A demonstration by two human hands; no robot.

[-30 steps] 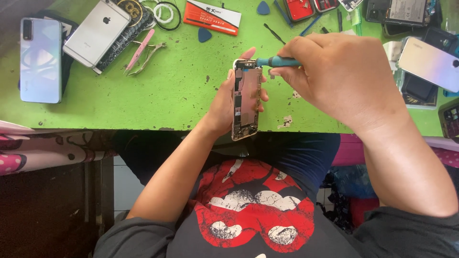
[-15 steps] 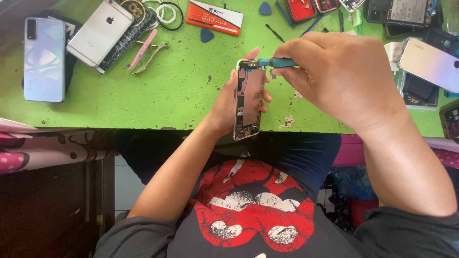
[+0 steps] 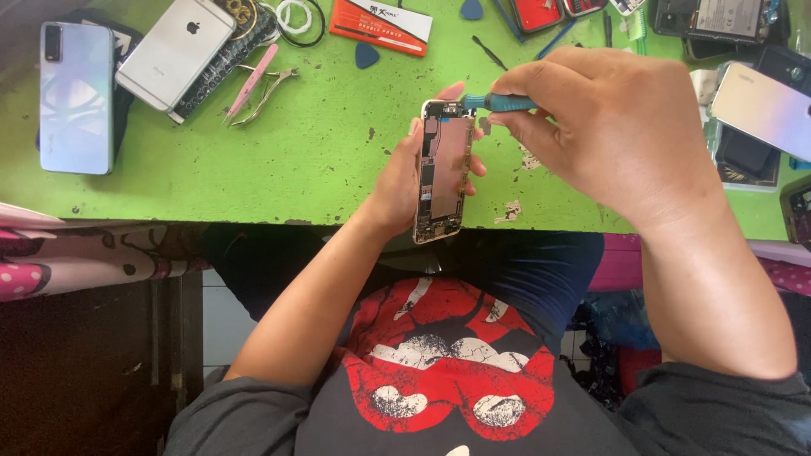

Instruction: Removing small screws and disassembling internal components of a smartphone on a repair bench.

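Observation:
My left hand [image 3: 395,184] grips an opened phone [image 3: 443,173] with its back off, circuit board and metal shields showing, held upright over the near edge of the green table [image 3: 304,169]. My right hand [image 3: 617,127] is closed around a teal-handled screwdriver [image 3: 498,103], whose tip touches the top corner of the opened phone. The fingers of the left hand wrap the phone's left side and top edge.
On the table lie a light-blue phone [image 3: 76,97] at the far left, a silver phone [image 3: 175,52] on a dark case, pink tweezers [image 3: 251,82], metal tweezers [image 3: 270,93], a blue pick [image 3: 367,55], an orange-red card [image 3: 380,24], and several phones and parts [image 3: 760,105] at the right.

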